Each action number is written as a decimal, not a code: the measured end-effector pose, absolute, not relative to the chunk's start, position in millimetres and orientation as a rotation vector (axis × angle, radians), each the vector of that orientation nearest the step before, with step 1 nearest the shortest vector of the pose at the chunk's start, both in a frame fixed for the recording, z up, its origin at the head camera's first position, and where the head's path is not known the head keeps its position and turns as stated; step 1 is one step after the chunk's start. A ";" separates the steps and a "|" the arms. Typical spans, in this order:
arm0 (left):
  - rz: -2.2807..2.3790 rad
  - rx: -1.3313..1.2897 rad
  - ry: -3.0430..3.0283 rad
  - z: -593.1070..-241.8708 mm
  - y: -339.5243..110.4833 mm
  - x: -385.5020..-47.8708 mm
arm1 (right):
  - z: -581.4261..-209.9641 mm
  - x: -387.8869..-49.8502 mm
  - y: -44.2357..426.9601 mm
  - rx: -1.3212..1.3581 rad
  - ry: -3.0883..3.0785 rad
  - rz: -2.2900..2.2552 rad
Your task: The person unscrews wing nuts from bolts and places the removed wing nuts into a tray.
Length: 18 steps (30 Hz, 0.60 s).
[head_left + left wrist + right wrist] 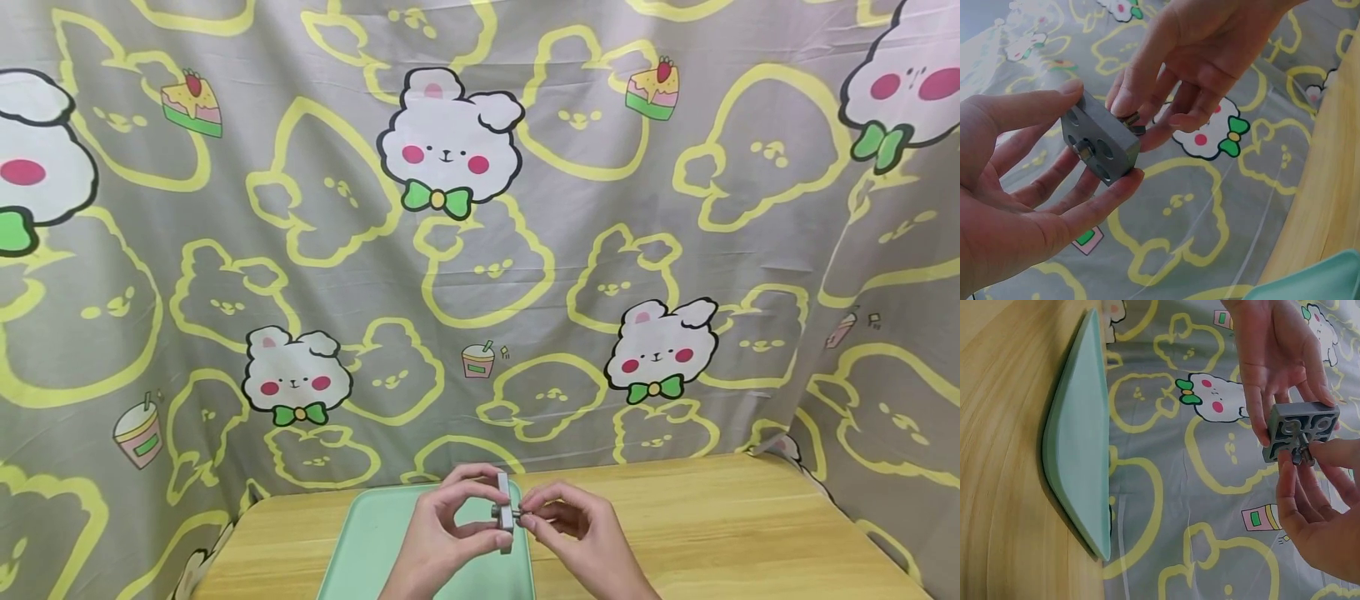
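My left hand [450, 521] holds a grey square block [1109, 128] by its edges, thumb on one side and fingertips on the opposite one. Round holes show near the block's corners. A bolt passes through its middle, with the bolt head [1085, 150] on the face toward the left palm. On the other, recessed face sits a small metal wing nut [1300, 455] on the bolt's end. My right hand [581, 525] pinches this wing nut between thumb and fingertips. Both hands are raised, with the block upright between them.
A light green tray [375, 542] lies on the wooden table [712, 525], below and to the left of the hands. Behind and at the sides hangs a grey cloth [480, 317] printed with rabbits and yellow outlines.
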<state>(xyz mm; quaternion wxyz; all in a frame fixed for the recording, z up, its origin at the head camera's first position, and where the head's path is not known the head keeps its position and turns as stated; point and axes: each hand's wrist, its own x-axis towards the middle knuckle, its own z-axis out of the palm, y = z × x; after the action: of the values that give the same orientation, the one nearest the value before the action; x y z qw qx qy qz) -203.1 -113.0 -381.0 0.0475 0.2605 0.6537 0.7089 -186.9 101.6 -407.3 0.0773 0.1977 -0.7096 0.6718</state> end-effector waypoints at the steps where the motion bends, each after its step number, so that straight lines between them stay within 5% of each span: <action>1: 2.165 0.793 1.988 -380.8 -113.2 -203.2 | -407.7 -186.5 101.0 0.609 -2.114 1.986; 18: 2.223 0.756 1.946 -379.1 -117.3 -202.2 | -417.4 -201.4 93.9 1.144 -1.585 1.004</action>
<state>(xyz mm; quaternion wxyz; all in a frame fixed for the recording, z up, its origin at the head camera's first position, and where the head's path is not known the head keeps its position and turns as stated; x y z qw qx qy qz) -202.2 -117.3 -379.1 0.0461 0.2476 0.6374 0.7282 -201.4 93.9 -417.4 0.4545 0.4637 -0.6425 0.4070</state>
